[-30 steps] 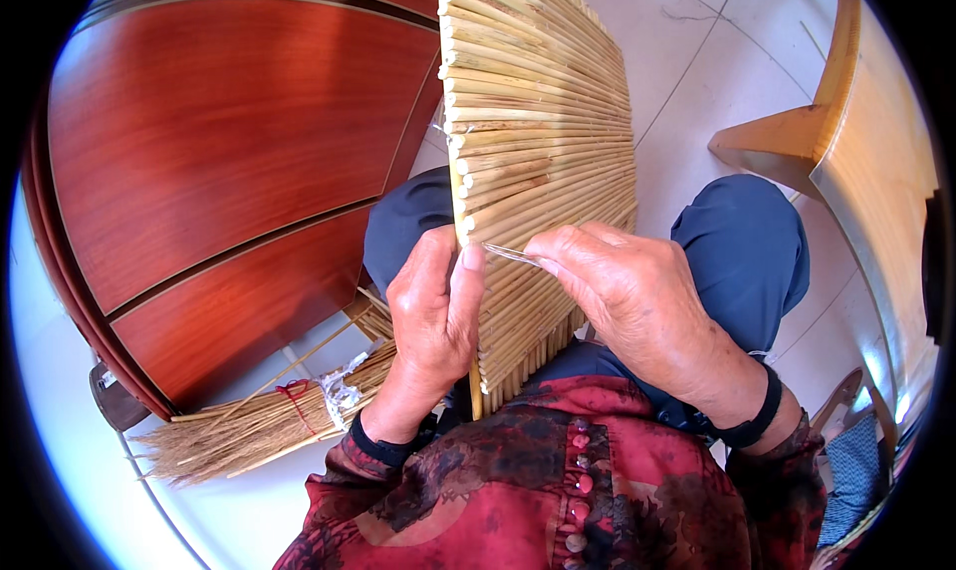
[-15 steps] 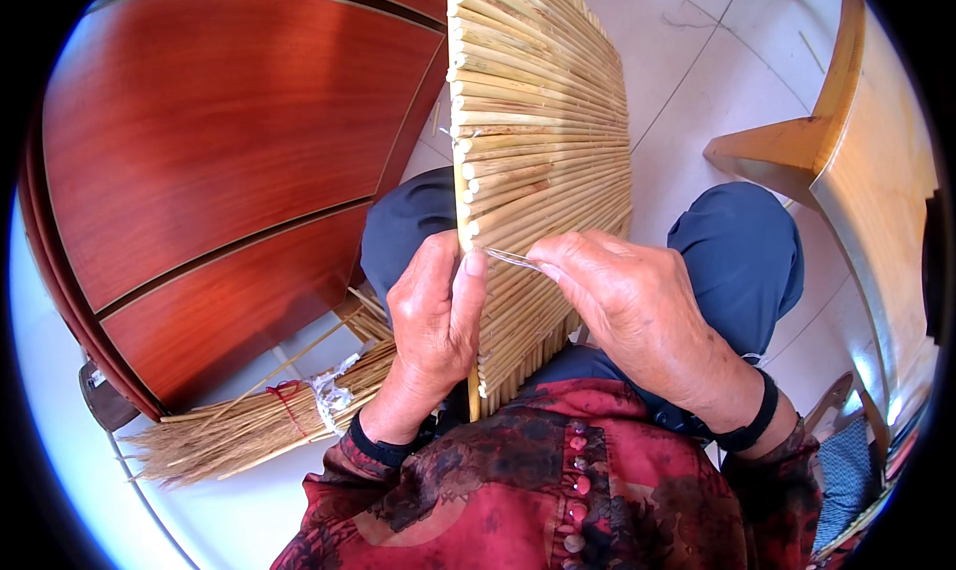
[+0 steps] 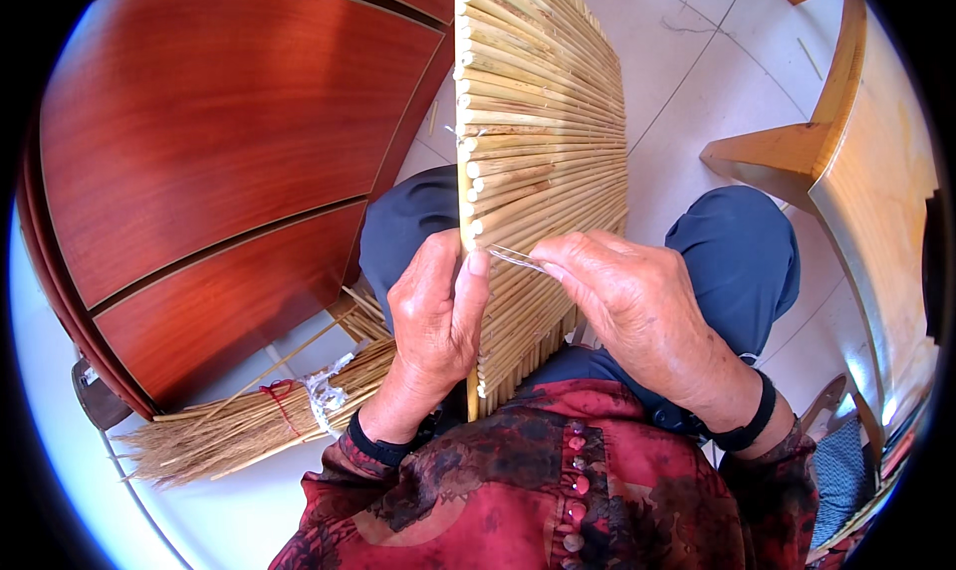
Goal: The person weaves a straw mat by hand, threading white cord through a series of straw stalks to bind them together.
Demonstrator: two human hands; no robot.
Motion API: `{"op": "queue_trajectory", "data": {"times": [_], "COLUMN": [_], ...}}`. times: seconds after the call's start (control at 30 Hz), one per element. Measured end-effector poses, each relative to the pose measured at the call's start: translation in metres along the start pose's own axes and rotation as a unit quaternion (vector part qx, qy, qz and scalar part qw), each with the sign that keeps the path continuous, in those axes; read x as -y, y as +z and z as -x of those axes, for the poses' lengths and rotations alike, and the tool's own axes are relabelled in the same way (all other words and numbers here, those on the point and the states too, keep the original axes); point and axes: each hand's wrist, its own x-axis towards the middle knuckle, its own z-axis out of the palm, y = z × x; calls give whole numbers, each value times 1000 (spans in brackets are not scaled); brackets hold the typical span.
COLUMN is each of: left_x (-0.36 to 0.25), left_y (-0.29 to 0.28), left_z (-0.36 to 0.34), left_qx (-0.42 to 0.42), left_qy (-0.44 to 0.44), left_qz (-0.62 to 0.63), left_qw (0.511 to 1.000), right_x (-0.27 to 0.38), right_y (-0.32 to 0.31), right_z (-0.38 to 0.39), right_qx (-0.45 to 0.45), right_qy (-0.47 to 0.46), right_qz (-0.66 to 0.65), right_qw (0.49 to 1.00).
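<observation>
A panel of pale stalks (image 3: 548, 102), laid side by side, stands on edge between my knees. My left hand (image 3: 430, 296) is closed on its left edge, the thumb pressed against the stalk ends. To the right, my right hand (image 3: 642, 296) pinches thin pale thread (image 3: 516, 257) in front of the panel's face. Two strands run from the fingertips of my right hand to the panel beside my left thumb. A thin stalk (image 3: 473, 396) runs along the panel's left edge. Whether a needle sits within my right fingers is hidden.
A bundle of brushy stalks (image 3: 249, 426), tied with red and white ties, lies on the floor at lower left. Red-brown cabinet (image 3: 229, 132) fronts stand close on the left. At the right is a wooden chair or stool (image 3: 772, 152). Pale tiles (image 3: 687, 92) cover the floor.
The two strands of thread have spread slightly apart between my hands. The panel's upper part has shifted a little in view. Both hands keep their grip, nearly still.
</observation>
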Motion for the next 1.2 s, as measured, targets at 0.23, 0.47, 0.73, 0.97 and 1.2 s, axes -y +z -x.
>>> {"op": "queue_trajectory", "data": {"times": [0.23, 0.47, 0.73, 0.97, 1.2], "left_x": [3, 0, 3, 3, 1], "left_y": [2, 1, 2, 3, 5], "left_z": [1, 2, 3, 2, 0], "left_qx": [-10, -7, -12, -12, -22], "left_qy": [16, -3, -2, 4, 10], "left_qz": [7, 6, 16, 12, 5], "left_qw": [1000, 1000, 1000, 1000, 1000], "right_x": [0, 3, 4, 3, 5], "right_y": [0, -3, -2, 0, 1], "right_z": [0, 0, -1, 0, -1], "right_qx": [2, -4, -2, -8, -10], "right_qy": [-4, 5, 14, -2, -10], "right_qz": [10, -7, -13, 8, 38], "right_qw": [1000, 1000, 1000, 1000, 999]}}
